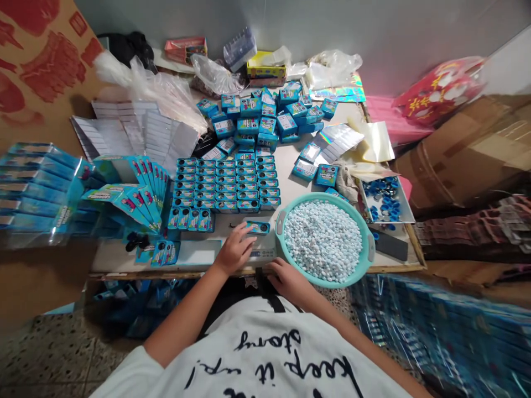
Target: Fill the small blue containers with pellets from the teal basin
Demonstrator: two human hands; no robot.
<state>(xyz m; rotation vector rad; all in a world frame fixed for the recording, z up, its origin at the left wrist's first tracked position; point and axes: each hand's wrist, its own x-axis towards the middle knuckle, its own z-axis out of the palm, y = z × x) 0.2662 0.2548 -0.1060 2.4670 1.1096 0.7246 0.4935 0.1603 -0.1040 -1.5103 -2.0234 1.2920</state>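
My left hand (235, 250) reaches over the front of the table, its fingers apart and the tips at the left end of a small blue candy box (259, 227). The box lies with a dark round opening facing up. Below the box shows the button panel of a digital scale (262, 254). My right hand (287, 278) rests at the table's front edge, fingers loosely extended and holding nothing visible. Right beside it stands a teal plastic basin (280, 243) full of small pale blue and white candies (321, 240). Rows of blue boxes (226, 185) stand left of the basin.
Blue boxes (265, 119) are heaped at the back. Flat printed cartons (124, 193) lie left. At right are a white tray of blue caps (384, 199) and a dark phone-like slab (388, 245). Cardboard boxes (464, 149) stand beyond the table's right edge.
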